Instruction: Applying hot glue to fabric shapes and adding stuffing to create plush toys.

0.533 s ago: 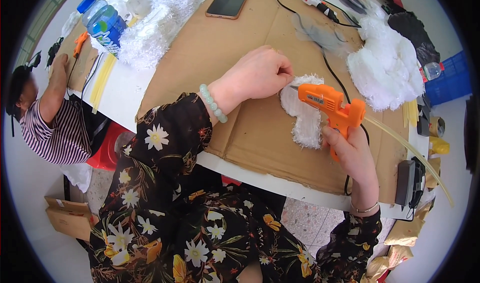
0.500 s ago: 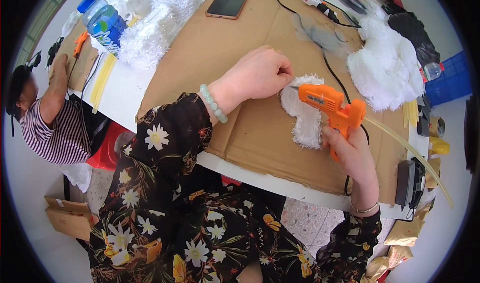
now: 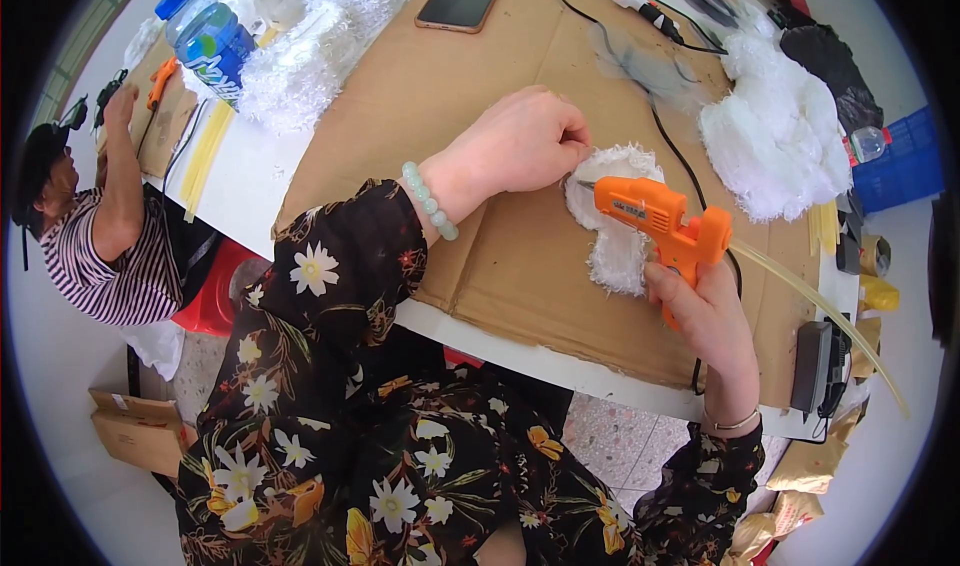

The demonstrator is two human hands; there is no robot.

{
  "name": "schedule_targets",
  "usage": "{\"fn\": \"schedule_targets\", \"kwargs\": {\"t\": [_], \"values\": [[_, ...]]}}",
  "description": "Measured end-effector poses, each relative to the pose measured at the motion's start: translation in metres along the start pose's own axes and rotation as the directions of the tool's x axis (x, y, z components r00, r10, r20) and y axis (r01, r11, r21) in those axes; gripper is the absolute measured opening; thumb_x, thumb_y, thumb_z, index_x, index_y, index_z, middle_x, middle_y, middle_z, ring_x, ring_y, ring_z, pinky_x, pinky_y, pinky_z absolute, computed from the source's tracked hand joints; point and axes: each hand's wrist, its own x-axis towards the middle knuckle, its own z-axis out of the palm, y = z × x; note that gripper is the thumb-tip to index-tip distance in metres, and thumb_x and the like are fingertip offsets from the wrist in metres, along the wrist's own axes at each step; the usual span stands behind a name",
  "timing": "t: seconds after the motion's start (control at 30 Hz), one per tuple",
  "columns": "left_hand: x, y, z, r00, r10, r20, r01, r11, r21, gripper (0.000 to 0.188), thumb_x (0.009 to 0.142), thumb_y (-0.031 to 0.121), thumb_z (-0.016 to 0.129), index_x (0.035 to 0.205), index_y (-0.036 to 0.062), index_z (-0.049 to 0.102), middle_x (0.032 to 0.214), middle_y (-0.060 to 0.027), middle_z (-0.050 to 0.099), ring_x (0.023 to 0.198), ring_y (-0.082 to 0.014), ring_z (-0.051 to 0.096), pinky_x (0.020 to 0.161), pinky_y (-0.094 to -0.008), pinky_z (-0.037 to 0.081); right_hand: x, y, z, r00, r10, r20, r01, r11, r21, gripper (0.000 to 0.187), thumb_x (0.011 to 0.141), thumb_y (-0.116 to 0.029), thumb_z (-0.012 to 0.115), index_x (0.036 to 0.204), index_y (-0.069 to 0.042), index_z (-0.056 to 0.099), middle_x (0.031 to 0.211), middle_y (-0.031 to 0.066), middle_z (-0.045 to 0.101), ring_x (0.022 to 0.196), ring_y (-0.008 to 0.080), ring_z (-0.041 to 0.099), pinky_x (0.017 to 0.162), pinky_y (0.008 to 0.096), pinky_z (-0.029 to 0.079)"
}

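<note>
Right hand: grip wrapped around orange glue gun, nozzle at fluffy white piece.
Left hand: fingertips pinching the piece's upper edge.
Piece: flat on cardboard sheet, on counter.

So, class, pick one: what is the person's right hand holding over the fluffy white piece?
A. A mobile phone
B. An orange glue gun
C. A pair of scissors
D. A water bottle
B: the right hand grips an orange glue gun with its nozzle at the fluffy white piece, which the left hand pinches at its edge on the cardboard sheet.
</note>
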Motion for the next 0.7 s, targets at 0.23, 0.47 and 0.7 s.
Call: {"fn": "schedule_targets", "kwargs": {"t": [0.23,0.47,0.7], "values": [[0.0,0.003,-0.004,0.993,-0.085,0.08,0.084,0.996,0.013,0.013,0.078,0.013,0.063,0.08,0.0004,0.067,0.08,-0.0114,0.063,0.079,-0.0263,0.06,0.071,-0.0352,0.048,-0.003,0.001,-0.002,0.999,0.031,0.03,-0.03,1.0,-0.007,0.027,0.086,-0.012,0.058,0.109,-0.001,0.048,0.074,-0.0002,0.053,0.065,0.0068,0.051,0.058,0.0226,0.041],[0.0,0.003,-0.004,0.993,-0.086,0.082,0.085,0.996,0.021,0.014,0.078,0.013,0.063,0.08,0.0002,0.066,0.08,-0.0113,0.063,0.08,-0.0259,0.06,0.071,-0.0352,0.048,-0.007,0.0,-0.003,0.997,0.062,0.035,-0.062,0.998,-0.015,0.032,0.085,-0.011,0.059,0.113,0.0,0.047,0.077,0.0005,0.053,0.067,0.0075,0.052,0.059,0.0232,0.044],[0.001,0.003,-0.005,0.99,-0.107,0.089,0.106,0.994,0.014,0.014,0.078,0.014,0.063,0.082,0.0008,0.067,0.08,-0.011,0.063,0.08,-0.0254,0.059,0.072,-0.0348,0.048,-0.014,0.004,-0.01,0.993,0.101,0.067,-0.095,0.993,-0.074,0.034,0.085,-0.013,0.06,0.114,0.0,0.047,0.084,0.0008,0.051,0.069,0.0077,0.052,0.061,0.0234,0.044]]}}
